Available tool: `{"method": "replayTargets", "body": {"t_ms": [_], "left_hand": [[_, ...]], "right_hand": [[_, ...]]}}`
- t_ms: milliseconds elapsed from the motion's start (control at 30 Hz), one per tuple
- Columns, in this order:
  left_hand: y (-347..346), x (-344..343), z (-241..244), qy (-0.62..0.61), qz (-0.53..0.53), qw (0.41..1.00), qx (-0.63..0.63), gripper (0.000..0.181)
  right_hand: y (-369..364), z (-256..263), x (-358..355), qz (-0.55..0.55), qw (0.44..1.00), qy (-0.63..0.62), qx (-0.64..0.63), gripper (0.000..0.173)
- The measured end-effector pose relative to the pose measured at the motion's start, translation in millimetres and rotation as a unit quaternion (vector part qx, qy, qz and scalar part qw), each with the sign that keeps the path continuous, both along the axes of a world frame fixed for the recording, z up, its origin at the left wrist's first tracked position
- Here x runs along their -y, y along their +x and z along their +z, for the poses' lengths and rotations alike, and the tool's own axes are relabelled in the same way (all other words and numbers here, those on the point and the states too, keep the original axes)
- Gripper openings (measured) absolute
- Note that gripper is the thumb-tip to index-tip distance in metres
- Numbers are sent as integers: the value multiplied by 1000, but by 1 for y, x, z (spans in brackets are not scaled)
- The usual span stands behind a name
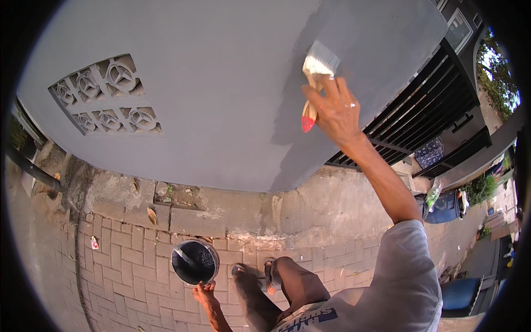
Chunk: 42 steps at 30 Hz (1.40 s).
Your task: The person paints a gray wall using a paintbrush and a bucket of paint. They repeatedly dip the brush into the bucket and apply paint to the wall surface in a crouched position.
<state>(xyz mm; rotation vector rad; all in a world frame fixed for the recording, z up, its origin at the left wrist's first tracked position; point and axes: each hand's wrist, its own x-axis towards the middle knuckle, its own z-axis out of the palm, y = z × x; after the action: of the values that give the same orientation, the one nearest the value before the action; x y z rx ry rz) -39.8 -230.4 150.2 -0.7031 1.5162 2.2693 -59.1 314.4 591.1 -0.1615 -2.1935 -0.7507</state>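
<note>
My right hand (338, 108) grips the wooden handle of a wide flat paintbrush (320, 62), its handle end red. The brush's pale bristles are at the grey wall (215, 83), by the border between a lighter and a darker grey area; whether they touch it I cannot tell. White paint flecks mark my fingers. Low on the left, my left hand (204, 291) holds the rim of a round bucket (195, 262). Dark contents fill the bucket, and a pale strip lies across its inside.
Ventilation blocks (110, 93) are set into the wall at left. A black slatted metal gate (410, 99) adjoins the wall's right end. Below run a concrete ledge (244, 211) and brick paving (128, 265). A blue barrel (444, 211) stands at far right.
</note>
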Motion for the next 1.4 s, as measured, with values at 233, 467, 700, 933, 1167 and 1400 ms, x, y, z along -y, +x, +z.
{"method": "replayTargets", "body": {"t_ms": [233,467,700,933,1167,1400], "left_hand": [[53,40,126,-57,-8,996,66,23],[88,74,184,-51,-2,995,81,21],[83,68,222,-36,-24,997,59,19],[94,68,243,5,9,999,46,16],[91,54,232,12,21,999,49,22],[95,54,236,4,34,996,79,22]], "right_hand": [[13,-18,7,80,936,-343,31,21],[49,73,11,-13,962,-173,-211,41],[9,-26,33,66,890,-448,-56,28],[55,63,9,-2,908,-352,-226,25],[22,16,37,-18,900,-428,-83,26],[15,118,12,85,875,-471,-72,15]]}}
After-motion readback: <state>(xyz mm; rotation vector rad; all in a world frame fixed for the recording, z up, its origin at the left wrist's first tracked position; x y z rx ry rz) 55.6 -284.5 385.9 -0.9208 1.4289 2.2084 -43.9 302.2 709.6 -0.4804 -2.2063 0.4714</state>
